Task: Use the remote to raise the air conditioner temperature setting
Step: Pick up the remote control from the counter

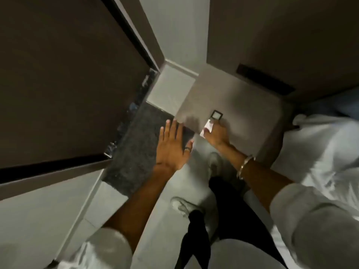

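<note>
No legible text or markings.

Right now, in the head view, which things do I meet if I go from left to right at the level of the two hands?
dark wardrobe door → dark floor mat → left hand, open and empty → white remote → right hand gripping it on the bedside table → white bedding

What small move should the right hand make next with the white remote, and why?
Probably lift the white rectangular remote with the dark-framed screen off the grey nightstand top. The right hand already lies on its lower end, though its grip looks unfinished. The open left hand hovers empty beside the nightstand.
</note>
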Tool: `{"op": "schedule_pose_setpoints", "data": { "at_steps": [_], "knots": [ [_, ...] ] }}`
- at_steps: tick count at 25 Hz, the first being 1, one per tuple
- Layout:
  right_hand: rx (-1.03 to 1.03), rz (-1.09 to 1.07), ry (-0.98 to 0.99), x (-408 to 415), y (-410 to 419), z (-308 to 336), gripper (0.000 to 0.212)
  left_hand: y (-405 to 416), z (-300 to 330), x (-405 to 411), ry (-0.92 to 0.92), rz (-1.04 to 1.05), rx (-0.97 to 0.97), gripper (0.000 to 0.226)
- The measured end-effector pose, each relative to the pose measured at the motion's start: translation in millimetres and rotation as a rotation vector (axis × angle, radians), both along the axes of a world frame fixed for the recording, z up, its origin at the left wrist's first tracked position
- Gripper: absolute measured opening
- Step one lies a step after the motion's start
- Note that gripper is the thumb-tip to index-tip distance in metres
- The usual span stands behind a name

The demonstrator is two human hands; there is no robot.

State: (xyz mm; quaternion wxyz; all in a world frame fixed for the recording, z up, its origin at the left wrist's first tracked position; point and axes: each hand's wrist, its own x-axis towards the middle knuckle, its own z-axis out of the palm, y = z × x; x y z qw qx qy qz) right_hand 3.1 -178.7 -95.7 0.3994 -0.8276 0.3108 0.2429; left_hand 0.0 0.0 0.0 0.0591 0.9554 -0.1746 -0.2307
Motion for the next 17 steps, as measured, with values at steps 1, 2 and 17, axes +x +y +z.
{"op": "schedule_pose_setpoints", "data": {
  "at_steps": [1,2,17],
  "knots": [
    [0.029,-0.108,0.063,9,-8,-32,0.05,-7,-36,7,0.057,-0.048,0.015,0.076],
    [0.022,-0.19,0.111,21,-15,-63,0.054,-14,-64,14,0.077,-0.076,0.029,0.075],
    [0.446,-0.675,0.06,64,12,-107,0.018,23,-97,36,-0.006,-0.094,-0.07,0.072]
  ]
}}
